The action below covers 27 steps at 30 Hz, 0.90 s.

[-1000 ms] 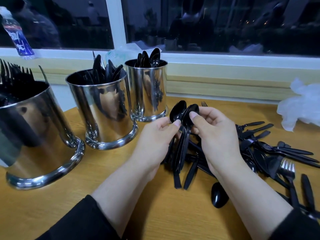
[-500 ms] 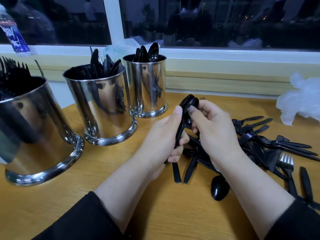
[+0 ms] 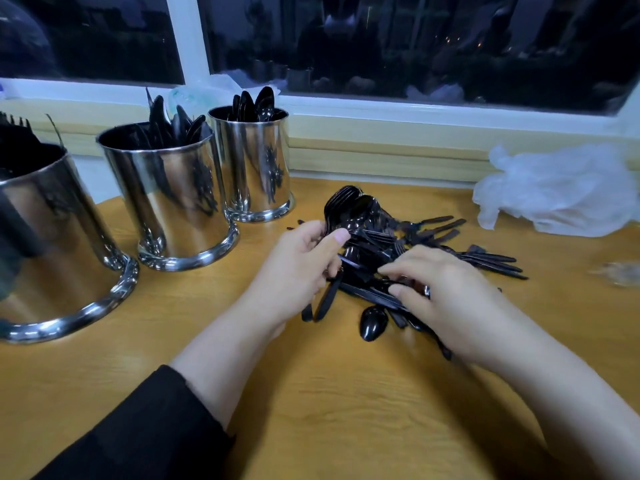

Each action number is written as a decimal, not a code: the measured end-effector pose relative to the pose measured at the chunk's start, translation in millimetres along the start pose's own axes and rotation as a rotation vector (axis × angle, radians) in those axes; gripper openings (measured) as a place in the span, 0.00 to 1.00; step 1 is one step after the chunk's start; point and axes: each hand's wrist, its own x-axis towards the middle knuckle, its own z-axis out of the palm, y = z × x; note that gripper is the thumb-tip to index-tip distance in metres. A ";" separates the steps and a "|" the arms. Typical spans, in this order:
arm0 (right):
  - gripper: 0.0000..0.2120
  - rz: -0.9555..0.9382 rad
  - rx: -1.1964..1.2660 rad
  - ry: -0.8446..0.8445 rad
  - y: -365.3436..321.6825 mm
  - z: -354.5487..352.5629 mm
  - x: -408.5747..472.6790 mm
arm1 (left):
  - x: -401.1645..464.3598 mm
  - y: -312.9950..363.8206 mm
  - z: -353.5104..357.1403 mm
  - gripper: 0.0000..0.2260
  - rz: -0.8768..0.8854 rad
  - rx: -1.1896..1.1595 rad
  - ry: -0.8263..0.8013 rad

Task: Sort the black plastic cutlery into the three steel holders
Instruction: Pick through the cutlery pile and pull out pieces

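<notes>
Centrally in the head view, a bundle of black spoons (image 3: 341, 216) is gripped by the left hand (image 3: 304, 268), fingers and thumb curled round the handles, the bowls pointing up and away. Just to its right, the right hand (image 3: 446, 299) is laid palm down on the loose pile of black cutlery (image 3: 450, 244), its fingers stretched toward the left over the handles; whether any piece is pinched beneath cannot be told. A single spoon (image 3: 373, 323) lies bowl-down at the near edge of the pile. Three steel holders are lined up at the left of the wooden table (image 3: 346, 410): the near holder (image 3: 52, 244) is filled with forks, the middle holder (image 3: 169, 199) with what look like knives, the far holder (image 3: 254, 161) with spoons. A crumpled clear plastic bag (image 3: 554, 192) is seen by the window sill at the right.
</notes>
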 end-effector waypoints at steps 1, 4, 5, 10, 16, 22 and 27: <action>0.17 -0.011 -0.042 -0.054 1.0 4.9 -8.1 | -6.1 2.7 4.0 0.16 -0.002 -0.012 0.011; 0.22 -0.058 -0.125 -0.149 -0.8 17.1 -18.2 | -24.9 8.1 14.1 0.17 -0.018 -0.072 0.067; 0.22 -0.074 -0.138 -0.159 -2.3 20.4 -19.0 | -31.2 9.2 16.1 0.17 -0.036 -0.090 0.087; 0.20 -0.101 -0.142 -0.179 -6.4 30.7 -24.0 | -57.0 6.5 13.6 0.13 -0.122 -0.167 0.159; 0.19 -0.148 -0.034 -0.124 -8.7 33.1 -25.0 | -58.7 2.7 9.2 0.12 -0.131 -0.148 0.175; 0.16 -0.164 0.133 -0.089 -16.1 32.6 -25.7 | -55.2 2.9 5.6 0.12 -0.106 -0.121 0.231; 0.05 -0.063 0.329 -0.038 -20.2 26.1 -25.5 | -53.6 4.4 1.4 0.15 -0.068 -0.128 0.287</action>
